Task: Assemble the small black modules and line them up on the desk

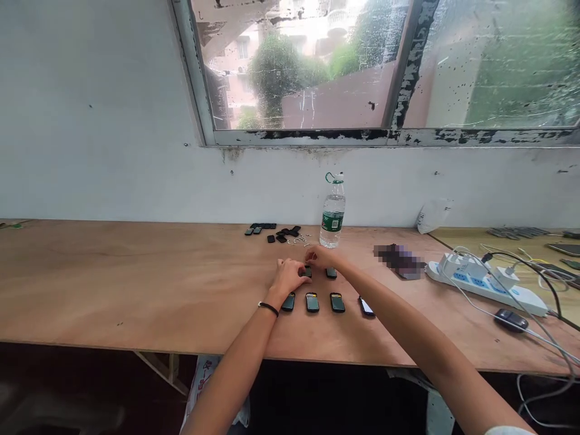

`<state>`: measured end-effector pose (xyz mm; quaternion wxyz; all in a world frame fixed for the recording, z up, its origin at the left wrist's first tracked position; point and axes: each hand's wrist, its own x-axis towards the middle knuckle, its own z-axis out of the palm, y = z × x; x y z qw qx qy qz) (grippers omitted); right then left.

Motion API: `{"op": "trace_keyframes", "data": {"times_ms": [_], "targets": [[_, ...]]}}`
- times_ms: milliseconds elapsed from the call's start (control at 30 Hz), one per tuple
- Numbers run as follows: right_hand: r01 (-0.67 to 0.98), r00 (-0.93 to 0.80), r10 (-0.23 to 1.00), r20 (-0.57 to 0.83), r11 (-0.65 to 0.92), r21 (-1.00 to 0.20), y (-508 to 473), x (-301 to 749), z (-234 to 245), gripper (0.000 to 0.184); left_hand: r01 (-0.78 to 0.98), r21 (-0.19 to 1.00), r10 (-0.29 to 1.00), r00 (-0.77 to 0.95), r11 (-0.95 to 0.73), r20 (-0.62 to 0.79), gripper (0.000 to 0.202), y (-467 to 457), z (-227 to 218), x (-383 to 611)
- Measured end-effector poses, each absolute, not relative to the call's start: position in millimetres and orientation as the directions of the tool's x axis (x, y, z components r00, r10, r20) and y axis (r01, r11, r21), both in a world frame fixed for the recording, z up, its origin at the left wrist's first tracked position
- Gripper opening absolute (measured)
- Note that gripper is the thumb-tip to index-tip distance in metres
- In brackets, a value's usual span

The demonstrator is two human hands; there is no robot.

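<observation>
My left hand [288, 275] and my right hand [321, 258] meet over a small black device [307, 271] lying on the wooden table [136, 284]. Both hands have their fingers curled onto it. Just right of it lies another small black device [331, 273]. Nearer to me a row of three small devices [312, 302] lies flat, with one more device [366, 306] tilted to their right. A black band is on my left wrist.
A water bottle [333, 212] stands behind my hands, with several small black parts [276, 232] to its left. A white power strip [487, 284] with plugs and cables lies at the right, beside a black object [510, 319]. A window fills the wall above.
</observation>
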<state>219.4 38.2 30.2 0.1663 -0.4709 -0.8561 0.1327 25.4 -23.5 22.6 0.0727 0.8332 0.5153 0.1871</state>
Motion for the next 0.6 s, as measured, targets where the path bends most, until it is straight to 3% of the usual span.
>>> {"op": "trace_keyframes", "data": {"times_ms": [233,467,600], "targets": [[0.706,-0.556,0.812,0.178,0.574,-0.414,39.9,213.6,24.4,0.029,0.828,0.323,0.886,0.395,-0.458,0.244,0.019,-22.5,21.1,25.4],[0.739,-0.447,0.859,0.248,0.511,-0.44,40.6,239.5,25.3,0.032,0.833,0.325,0.891,0.387,-0.448,0.237,0.019,-23.6,22.7,26.0],[0.781,-0.437,0.886,0.154,0.459,-0.424,22.0,276.4,33.2,0.043,0.814,0.349,0.882,0.388,-0.464,0.269,0.02,-25.4,24.4,28.6]]}}
